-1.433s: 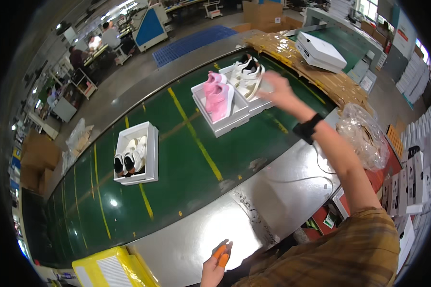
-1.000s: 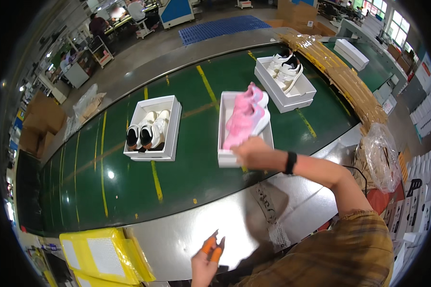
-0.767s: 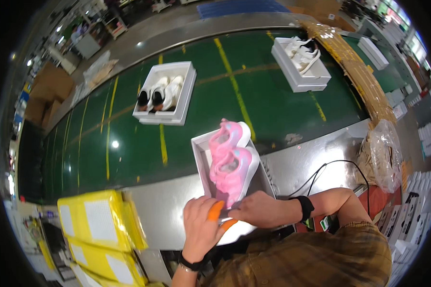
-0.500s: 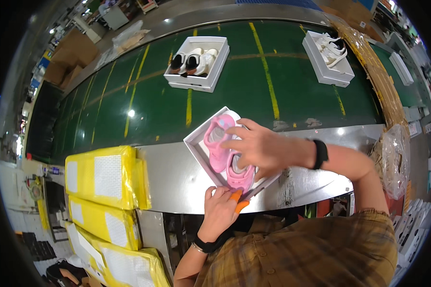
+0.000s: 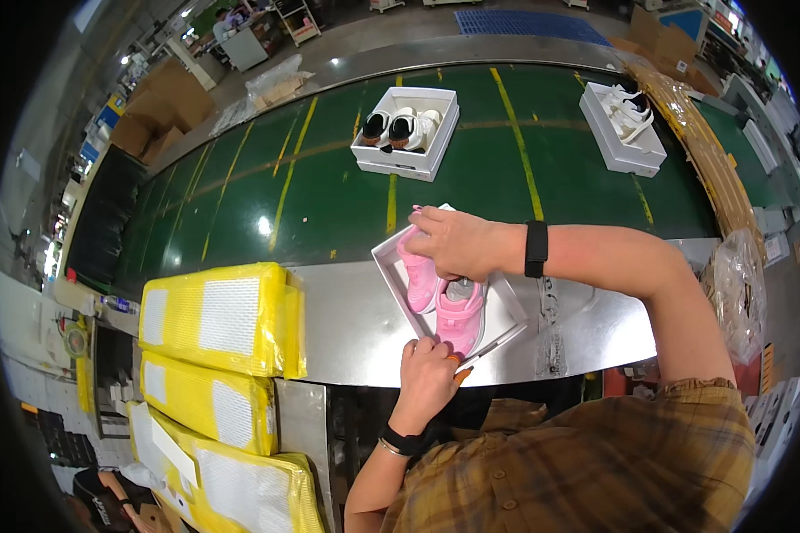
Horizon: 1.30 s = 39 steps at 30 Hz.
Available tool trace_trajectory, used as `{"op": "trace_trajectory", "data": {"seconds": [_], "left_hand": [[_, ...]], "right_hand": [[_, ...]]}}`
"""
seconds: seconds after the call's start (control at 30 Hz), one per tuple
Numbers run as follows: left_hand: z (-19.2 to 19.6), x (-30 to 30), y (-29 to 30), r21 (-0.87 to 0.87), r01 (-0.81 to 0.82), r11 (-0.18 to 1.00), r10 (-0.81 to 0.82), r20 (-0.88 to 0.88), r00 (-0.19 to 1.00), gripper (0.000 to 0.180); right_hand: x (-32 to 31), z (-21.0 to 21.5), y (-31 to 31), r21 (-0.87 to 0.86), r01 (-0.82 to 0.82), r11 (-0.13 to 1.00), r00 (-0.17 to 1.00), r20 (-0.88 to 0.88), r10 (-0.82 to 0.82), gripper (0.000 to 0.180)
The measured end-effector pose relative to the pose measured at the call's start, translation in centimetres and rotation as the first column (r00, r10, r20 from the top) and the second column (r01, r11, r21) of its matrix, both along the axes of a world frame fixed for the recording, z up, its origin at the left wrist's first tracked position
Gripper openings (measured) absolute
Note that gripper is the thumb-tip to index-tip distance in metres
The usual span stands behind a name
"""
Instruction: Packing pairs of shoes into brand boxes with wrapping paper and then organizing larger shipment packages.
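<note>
Head view, looking down over a steel worktop (image 5: 587,324) that edges a green conveyor belt (image 5: 329,186).

White open shoe box (image 5: 507,311) sits tilted on the worktop, just short of the belt's near edge, roughly centre frame. Inside it, a pair of pink shoes (image 5: 444,298) lying side by side, toes toward 11 o'clock.

Right hand (image 5: 453,242) comes in from 3 o'clock, black wristband on the forearm. It lies palm-down over the far end of the pink shoes, fingers curled on them; grip closed on the shoes as far as can be seen.

Left hand (image 5: 427,377) comes up from 6 o'clock, dark band at the wrist. Fingers rest against the near corner of the shoe box, closed around a small orange object (image 5: 459,371) that pokes out at 3 o'clock of the knuckles; what that object is, cannot tell.

On the belt, at 12 o'clock from the hands: a white box with black-and-white shoes (image 5: 406,131). At 1 o'clock, further off: a white box with white shoes (image 5: 622,124).

At 9 o'clock of the shoe box, on the worktop and below it: stacked yellow padded packages (image 5: 213,315). At 3 o'clock, far edge: a clear plastic bag (image 5: 740,284).

Plaid shirt sleeve at lower frame.
</note>
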<state>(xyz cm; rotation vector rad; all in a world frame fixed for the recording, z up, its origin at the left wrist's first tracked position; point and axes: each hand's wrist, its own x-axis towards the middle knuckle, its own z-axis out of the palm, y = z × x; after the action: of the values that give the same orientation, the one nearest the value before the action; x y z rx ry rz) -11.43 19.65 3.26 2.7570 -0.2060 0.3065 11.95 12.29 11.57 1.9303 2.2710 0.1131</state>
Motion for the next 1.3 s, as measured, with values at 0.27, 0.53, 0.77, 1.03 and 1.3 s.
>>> {"op": "trace_trajectory", "data": {"seconds": [0.27,0.53,0.77,1.03,1.3], "left_hand": [[0.1,0.0,-0.2,-0.029,-0.009,1.000,0.010,0.007,1.000,0.024],[2.8,0.8,1.3,0.013,0.178,0.984,-0.178,0.078,0.981,0.021],[2.7,4.1,-1.6,-0.011,0.430,0.903,-0.429,-0.076,0.900,0.007],[3.8,2.4,-0.9,-0.034,0.357,0.933,-0.341,0.226,0.913,0.032],[0.2,0.3,0.7,0.091,0.290,0.953,-0.299,0.118,0.947,0.021]], "right_hand": [[1.5,-3.1,0.8,-0.036,0.055,0.998,0.983,0.175,-0.048,0.014],[-1.9,4.1,-10.5,0.475,0.202,0.857,0.976,-0.176,-0.132,0.009],[-7.4,3.5,-19.9,0.354,0.623,0.698,0.782,-0.312,-0.540,0.017],[-4.4,3.5,-21.2,0.356,0.681,0.641,0.724,-0.463,-0.512,0.029],[-7.0,4.0,-13.3,0.408,0.343,0.846,0.938,-0.098,-0.333,0.008]]}}
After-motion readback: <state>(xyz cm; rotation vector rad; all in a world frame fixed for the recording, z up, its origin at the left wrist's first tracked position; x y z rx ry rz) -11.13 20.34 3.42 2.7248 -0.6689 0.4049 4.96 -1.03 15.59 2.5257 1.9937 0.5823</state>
